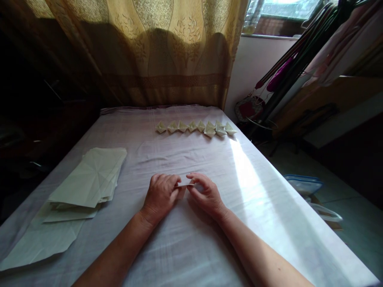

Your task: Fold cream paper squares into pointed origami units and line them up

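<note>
My left hand and my right hand meet at the middle of the table, just above the white cloth. Both pinch a small folded piece of pale paper between their fingertips, one hand at each end. Most of that paper is hidden by my fingers. A row of several finished folded paper shapes lies at the far side of the table. A stack of creased pale paper sheets rests to the left of my left hand.
A patterned yellow curtain hangs behind the table. Right of the table stand leaning poles and rods, a wooden shelf, and a blue-rimmed plastic container on the floor. The left side is dark furniture.
</note>
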The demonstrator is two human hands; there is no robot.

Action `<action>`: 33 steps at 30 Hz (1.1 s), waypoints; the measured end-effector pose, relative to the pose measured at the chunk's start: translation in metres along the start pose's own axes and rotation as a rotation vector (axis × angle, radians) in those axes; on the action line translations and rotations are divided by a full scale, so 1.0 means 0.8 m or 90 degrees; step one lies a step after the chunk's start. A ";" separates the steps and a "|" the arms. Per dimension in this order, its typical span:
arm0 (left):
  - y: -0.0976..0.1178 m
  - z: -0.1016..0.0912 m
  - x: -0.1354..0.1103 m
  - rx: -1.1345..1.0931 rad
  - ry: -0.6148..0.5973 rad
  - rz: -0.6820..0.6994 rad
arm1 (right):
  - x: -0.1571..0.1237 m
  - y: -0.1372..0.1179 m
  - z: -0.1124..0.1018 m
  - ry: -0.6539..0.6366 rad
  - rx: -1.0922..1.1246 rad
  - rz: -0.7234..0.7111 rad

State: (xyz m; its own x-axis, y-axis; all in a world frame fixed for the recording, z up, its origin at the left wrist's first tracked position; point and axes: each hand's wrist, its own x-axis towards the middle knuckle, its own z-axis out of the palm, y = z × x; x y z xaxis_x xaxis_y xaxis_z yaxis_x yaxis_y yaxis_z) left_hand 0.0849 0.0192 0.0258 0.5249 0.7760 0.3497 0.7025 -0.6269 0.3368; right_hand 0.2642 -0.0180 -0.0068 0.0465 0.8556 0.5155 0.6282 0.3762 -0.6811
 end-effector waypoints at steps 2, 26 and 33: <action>0.001 -0.006 0.002 0.034 0.105 0.050 | 0.002 -0.011 -0.011 0.038 -0.016 -0.059; -0.031 -0.001 -0.070 -0.045 -0.071 0.098 | -0.001 -0.013 0.005 -0.268 -0.201 -0.161; -0.031 -0.004 -0.066 -0.065 -0.062 0.077 | -0.001 -0.020 0.013 -0.243 -0.173 -0.062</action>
State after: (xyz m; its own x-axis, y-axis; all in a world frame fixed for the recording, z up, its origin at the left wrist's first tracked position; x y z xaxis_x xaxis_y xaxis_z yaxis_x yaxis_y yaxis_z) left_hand 0.0383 -0.0066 0.0019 0.6506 0.6940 0.3085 0.5809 -0.7164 0.3865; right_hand 0.2460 -0.0210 -0.0017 -0.2788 0.9096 0.3082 0.7981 0.3979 -0.4525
